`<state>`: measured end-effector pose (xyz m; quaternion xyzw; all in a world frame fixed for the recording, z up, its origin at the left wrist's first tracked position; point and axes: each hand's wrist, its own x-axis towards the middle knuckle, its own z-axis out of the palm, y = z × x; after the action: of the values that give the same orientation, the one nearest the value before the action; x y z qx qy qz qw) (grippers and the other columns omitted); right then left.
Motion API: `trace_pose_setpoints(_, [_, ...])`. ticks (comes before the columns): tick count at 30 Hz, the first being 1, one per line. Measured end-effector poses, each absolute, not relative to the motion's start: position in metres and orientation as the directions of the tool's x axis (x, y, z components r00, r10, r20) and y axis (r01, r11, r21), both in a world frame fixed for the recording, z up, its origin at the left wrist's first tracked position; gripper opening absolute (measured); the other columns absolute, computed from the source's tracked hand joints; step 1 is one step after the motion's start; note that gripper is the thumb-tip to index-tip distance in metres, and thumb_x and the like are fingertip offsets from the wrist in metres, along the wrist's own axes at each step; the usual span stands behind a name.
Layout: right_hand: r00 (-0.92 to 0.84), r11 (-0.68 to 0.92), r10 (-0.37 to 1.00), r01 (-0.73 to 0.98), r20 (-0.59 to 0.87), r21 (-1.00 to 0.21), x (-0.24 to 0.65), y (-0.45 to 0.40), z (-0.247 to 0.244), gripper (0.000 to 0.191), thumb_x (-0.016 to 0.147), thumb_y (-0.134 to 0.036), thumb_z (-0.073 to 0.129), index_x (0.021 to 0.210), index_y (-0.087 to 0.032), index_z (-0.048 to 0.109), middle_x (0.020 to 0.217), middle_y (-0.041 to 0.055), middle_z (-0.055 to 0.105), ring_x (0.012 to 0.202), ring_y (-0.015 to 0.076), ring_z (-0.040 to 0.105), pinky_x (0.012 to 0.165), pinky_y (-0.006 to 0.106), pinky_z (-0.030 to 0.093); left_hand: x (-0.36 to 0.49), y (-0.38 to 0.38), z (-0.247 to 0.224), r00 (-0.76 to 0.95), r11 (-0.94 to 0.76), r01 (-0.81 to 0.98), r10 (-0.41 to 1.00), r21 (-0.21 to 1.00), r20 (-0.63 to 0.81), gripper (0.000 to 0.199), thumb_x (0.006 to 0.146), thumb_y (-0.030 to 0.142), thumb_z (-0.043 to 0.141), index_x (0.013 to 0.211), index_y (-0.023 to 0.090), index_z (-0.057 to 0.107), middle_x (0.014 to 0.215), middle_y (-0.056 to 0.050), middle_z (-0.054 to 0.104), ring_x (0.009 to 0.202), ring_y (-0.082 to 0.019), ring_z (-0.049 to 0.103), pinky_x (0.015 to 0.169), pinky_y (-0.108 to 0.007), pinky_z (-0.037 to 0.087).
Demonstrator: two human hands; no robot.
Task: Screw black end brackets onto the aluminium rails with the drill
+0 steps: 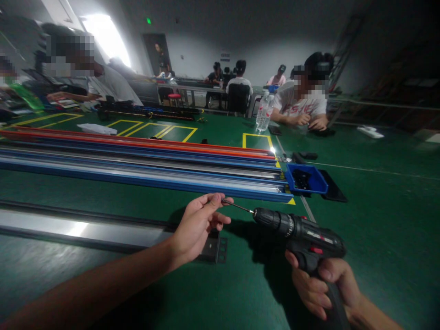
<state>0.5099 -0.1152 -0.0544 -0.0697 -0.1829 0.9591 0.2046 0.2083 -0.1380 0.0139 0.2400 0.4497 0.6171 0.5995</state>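
My right hand [316, 284] is wrapped round the handle of a black cordless drill [302, 229], whose chuck points left. A long thin driver bit [240, 206] sticks out of the chuck. At the bit's far end, my left hand [201, 224] pinches its tip between thumb and forefinger; whether a screw sits there too is hidden by the fingers. Beneath my left wrist lies a long grey metal rail [144, 233] with dark edges, and a slotted black end bracket [222, 250] shows at its right end.
Long blue profiles [172, 176] and an orange profile [154, 144] lie across the green table [378, 220]. A blue bin [309, 183] with black parts stands at their right ends, by a dark flat plate [335, 185]. Farther back are plastic bottles [263, 114] and seated people.
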Motion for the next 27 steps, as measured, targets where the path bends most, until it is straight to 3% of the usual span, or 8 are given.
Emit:
trace_pose_setpoints(15, [-0.909,-0.857,0.413,-0.367,-0.058,-0.362,0.51,-0.116,-0.056,0.044,0.068,-0.023,0.057,0.108,-0.008,0.067,0.057,-0.0053,0.045,0.04,0.007,0.032,0.049,0.024,0.052,0.207,-0.14,0.011,-0.14,0.098,-0.497,0.972,0.862,-0.191,0.03,0.088,0.04,0.074,0.098,0.015,0.06,0.11,-0.005,0.074,0.048,-0.002,0.061,0.043,-0.014,0.041])
trace_pose_setpoints(22, [-0.903,-0.858,0.409,-0.331,-0.131,-0.392,0.514,-0.117,-0.055,0.041,0.066,-0.025,0.061,0.104,-0.011,0.065,0.055,-0.0066,0.044,0.038,0.0066,0.029,0.045,0.023,0.05,0.21,-0.144,0.004,-0.225,-0.012,-0.346,0.972,0.938,-0.07,0.032,0.086,0.042,0.075,0.096,0.015,0.061,0.113,-0.01,0.076,0.046,-0.006,0.063,0.041,-0.017,0.042])
trace_pose_setpoints(27, [-0.92,-0.864,0.383,-0.327,-0.079,-0.382,0.516,-0.118,-0.056,0.043,0.067,-0.024,0.06,0.107,-0.01,0.064,0.054,-0.0072,0.043,0.037,0.0064,0.03,0.046,0.024,0.05,0.211,-0.148,0.005,-0.21,-0.072,-0.221,0.977,0.973,0.025,0.03,0.087,0.041,0.075,0.098,0.016,0.062,0.105,-0.011,0.078,0.05,-0.012,0.069,0.044,-0.021,0.046])
